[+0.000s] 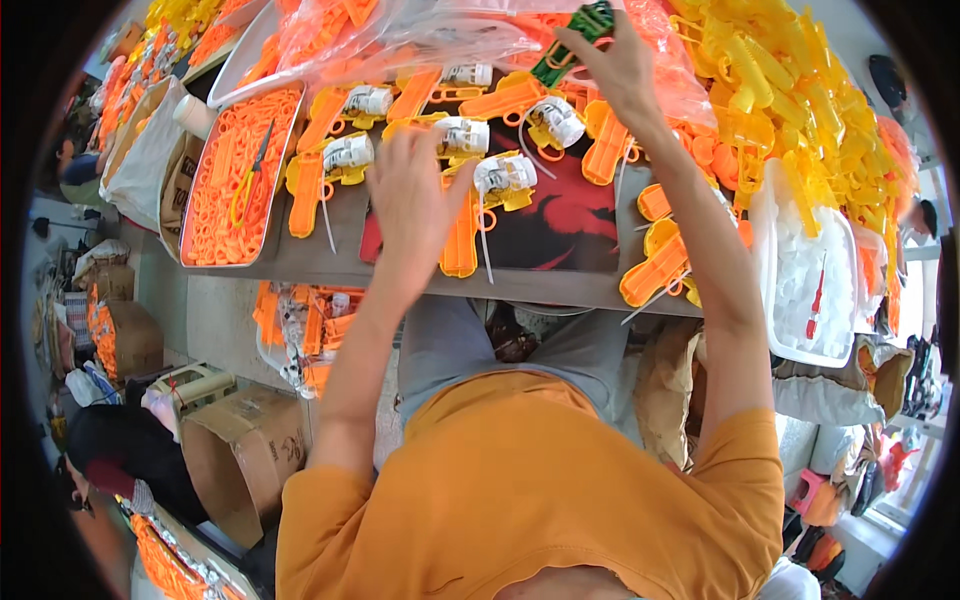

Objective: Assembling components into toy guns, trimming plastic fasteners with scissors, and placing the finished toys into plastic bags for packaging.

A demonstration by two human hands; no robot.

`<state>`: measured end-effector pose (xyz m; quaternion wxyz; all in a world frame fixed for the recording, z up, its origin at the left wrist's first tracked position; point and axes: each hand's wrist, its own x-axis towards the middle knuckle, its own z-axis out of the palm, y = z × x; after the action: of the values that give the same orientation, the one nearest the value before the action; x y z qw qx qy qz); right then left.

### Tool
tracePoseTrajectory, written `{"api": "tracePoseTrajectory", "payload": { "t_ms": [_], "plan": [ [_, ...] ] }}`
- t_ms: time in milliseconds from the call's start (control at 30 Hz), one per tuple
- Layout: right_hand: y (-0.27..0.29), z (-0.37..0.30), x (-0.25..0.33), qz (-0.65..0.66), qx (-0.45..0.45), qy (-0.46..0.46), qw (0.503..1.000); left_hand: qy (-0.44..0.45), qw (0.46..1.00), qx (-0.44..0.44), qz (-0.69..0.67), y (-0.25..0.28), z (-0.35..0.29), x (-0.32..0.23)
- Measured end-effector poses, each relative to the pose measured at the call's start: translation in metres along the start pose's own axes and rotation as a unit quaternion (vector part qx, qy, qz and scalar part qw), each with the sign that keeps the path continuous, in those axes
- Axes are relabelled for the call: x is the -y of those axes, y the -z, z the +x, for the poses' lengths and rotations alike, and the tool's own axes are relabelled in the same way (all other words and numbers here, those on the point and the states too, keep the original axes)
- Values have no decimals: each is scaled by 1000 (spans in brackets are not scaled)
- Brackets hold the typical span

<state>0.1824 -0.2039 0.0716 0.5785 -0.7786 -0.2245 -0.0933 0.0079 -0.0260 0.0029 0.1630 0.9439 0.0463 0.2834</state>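
Observation:
My right hand (625, 70) is raised at the far side of the table, its fingers closed on a green-and-black elongated object (572, 45) whose exact kind I cannot make out. Over the middle of the table hovers my left hand (408, 195), thumb and fingers apart, somewhat blurred. Beside its thumb lies an orange-and-yellow toy gun (460, 235) with a white cylinder part. Another toy gun (463, 138) is partly hidden behind the left fingers. Several similar toy guns (305, 205) lie in rows, many with a pale strip hanging off.
On the left, a tray (187, 225) holds small orange parts and yellow-handled scissors (243, 190). A white bin (790, 352) of translucent pieces with a red screwdriver (817, 300) stands right. Yellow parts (765, 80) heap up behind it. Cardboard boxes (225, 480) sit on the floor.

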Motion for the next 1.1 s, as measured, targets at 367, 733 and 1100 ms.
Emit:
{"api": "tracePoseTrajectory", "payload": {
  "t_ms": [367,733,1100],
  "plan": [
    [-7,-73,24,-9,171,10,985,-22,993,91,-78,4,-77,-6],
    [-19,-95,19,0,160,-27,987,27,992,105,58,-7,-54,-39],
    [-30,-86,5,-79,173,-2,982,-14,994,82,74,-14,-49,-32]
  ]
}}
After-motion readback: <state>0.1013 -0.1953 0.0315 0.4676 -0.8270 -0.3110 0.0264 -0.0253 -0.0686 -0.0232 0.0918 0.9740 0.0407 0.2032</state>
